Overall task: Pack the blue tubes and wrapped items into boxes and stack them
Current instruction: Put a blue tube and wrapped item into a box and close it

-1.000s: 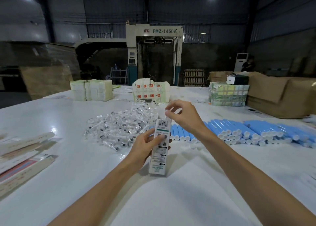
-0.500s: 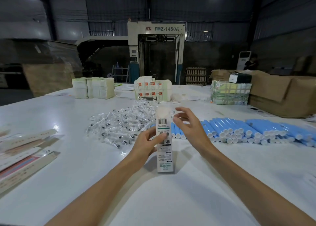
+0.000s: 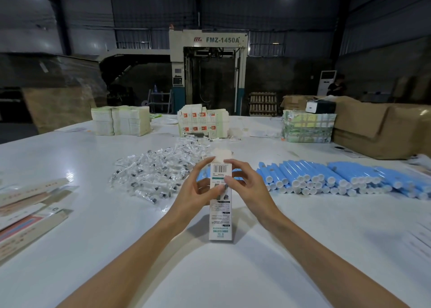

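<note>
Since half a second ago the right hand (image 3: 248, 192) has closed in from beside the box (image 3: 220, 219) and now grips its upper right side; the left hand (image 3: 194, 192) keeps its hold on the upper left. White table (image 3: 233, 275) fills the lower frame. Grey machine (image 3: 207, 69) marked FMZ-1450A at upper centre, behind the table. Brown cartons (image 3: 382, 130) at right edge, on the far end of the table. Blue tubes (image 3: 326, 179) lie in a long bank at centre right, white caps toward the camera. Wrapped items (image 3: 158, 174), clear packets, heaped left of centre, just behind the left hand. Pale stacks (image 3: 121, 123) at upper left of the table; printed packs (image 3: 203, 123) stacked at far centre. Flat box blanks (image 3: 28, 209) at left edge. The box stands upright on the table at frame centre, barcode face to camera, top flap raised. Both hands clamp its upper part, thumbs on the front face, fingers curled round the back.
</note>
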The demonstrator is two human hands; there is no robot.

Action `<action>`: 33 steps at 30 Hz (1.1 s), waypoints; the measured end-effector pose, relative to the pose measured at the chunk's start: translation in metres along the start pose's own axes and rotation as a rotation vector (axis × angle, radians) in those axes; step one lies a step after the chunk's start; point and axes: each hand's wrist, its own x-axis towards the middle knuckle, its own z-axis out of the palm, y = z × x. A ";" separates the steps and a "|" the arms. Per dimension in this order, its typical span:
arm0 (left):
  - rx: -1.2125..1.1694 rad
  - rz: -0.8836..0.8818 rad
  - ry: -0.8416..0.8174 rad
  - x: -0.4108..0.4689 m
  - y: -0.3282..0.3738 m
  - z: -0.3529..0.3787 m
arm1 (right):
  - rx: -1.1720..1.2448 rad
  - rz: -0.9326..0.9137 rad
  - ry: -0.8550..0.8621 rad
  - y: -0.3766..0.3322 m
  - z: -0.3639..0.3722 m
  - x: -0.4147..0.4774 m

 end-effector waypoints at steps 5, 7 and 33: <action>0.129 0.031 0.016 0.000 0.005 0.000 | -0.092 -0.046 -0.028 -0.002 0.000 0.005; 0.182 0.042 0.028 0.000 0.006 -0.001 | -0.173 -0.072 -0.042 -0.001 -0.001 0.005; 0.123 -0.084 -0.119 -0.005 0.014 0.008 | -0.215 -0.121 0.015 -0.011 -0.031 0.012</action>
